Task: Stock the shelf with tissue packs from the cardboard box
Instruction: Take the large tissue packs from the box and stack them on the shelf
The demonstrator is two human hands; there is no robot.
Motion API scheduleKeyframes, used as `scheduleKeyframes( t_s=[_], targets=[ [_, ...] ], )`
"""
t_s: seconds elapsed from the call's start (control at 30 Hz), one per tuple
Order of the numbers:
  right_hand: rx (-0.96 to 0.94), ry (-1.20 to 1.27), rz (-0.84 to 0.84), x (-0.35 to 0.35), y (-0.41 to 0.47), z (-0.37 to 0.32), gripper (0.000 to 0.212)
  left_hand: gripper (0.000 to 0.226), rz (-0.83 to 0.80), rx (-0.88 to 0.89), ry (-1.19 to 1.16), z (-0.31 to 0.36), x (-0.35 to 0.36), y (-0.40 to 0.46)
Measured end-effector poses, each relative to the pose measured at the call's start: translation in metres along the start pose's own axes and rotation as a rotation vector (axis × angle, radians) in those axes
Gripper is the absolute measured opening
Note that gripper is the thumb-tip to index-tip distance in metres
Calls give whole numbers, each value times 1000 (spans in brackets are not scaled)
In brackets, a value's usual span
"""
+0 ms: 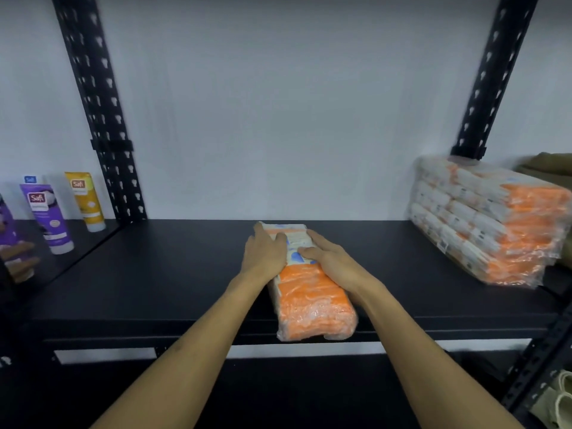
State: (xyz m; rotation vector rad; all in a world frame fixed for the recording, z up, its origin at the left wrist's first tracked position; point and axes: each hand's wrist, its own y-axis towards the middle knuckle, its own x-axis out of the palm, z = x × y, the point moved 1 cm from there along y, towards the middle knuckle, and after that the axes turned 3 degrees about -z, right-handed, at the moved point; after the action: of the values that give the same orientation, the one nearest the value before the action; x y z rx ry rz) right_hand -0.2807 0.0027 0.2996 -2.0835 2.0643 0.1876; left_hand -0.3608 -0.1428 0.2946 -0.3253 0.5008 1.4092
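Note:
An orange-and-white tissue pack (312, 305) in clear wrap lies lengthwise on the black shelf (154, 280), its near end slightly over the front edge. My left hand (266, 249) rests flat on the pack's far left side, fingers straight. Flat on its right side lies my right hand (328, 255), fingers stretched across the top. A stack of several matching tissue packs (489, 224) stands at the shelf's right end. The cardboard box is out of view.
Black perforated uprights (102, 119) (492, 78) frame the bay against a white wall. Purple and yellow tubes (49, 215) (88, 201) stand on the neighbouring shelf at left. Olive fabric (548, 168) lies beyond the stack at right. A lower shelf shows at the bottom right.

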Motion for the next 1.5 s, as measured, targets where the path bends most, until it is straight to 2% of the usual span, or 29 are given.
scheduleKeyframes(
  t_s=[0.03, 0.1, 0.2, 0.23, 0.3, 0.37, 0.47, 0.63, 0.8, 0.9, 1.03, 1.1, 1.13, 1.2, 1.27, 1.33, 1.5],
  targets=[
    [3, -82, 2, -1, -2, -5, 65, 56, -21, -15, 88, 0, -2, 1],
    [-39, -318, 43, 0, -7, -17, 56, 69, -39, 19, 352, 7, -9, 4],
    [-197, -702, 315, 10, -33, -29, 40, 71, -111, 172, 567, 26, -23, 16],
    [-266, -769, 380, 20, -48, -30, 37, 66, -172, 194, 573, 32, -28, 24],
    [-362, -804, 342, 42, -76, -24, 31, 57, -285, 154, 497, 36, -36, 35],
    [-397, -927, 290, 60, -94, -12, 46, 55, -337, 121, 412, 34, -38, 41],
    [-492, -1116, 444, 72, -93, 8, 61, 56, -374, 97, 291, 22, -26, 41],
    [-692, -1125, 724, 80, -73, 19, 44, 56, -251, 103, 243, 9, -14, 46],
    [-829, -1121, 842, 70, -57, 17, 31, 60, -134, 86, 254, 6, -11, 46],
    [-898, -1106, 830, 61, -52, 20, 26, 74, -59, 79, 296, 2, -12, 46],
    [-876, -1093, 741, 52, -55, 19, 27, 60, -8, 89, 338, 9, -17, 28],
    [-819, -1064, 679, 48, -61, 18, 30, 60, -15, 84, 363, 8, -20, 24],
    [-769, -1034, 639, 46, -65, 16, 32, 66, -47, 63, 375, 6, -22, 23],
    [-645, -961, 552, 44, -73, 17, 39, 90, -137, 29, 381, 2, -29, 18],
    [-513, -931, 488, 41, -81, 19, 58, 108, -193, 36, 379, -1, -34, 9],
    [-397, -954, 420, 39, -87, 20, 72, 107, -170, 74, 443, -6, -35, 4],
    [-319, -1035, 302, 35, -93, 15, 72, 95, -94, 148, 408, -4, -38, -14]
  ],
)
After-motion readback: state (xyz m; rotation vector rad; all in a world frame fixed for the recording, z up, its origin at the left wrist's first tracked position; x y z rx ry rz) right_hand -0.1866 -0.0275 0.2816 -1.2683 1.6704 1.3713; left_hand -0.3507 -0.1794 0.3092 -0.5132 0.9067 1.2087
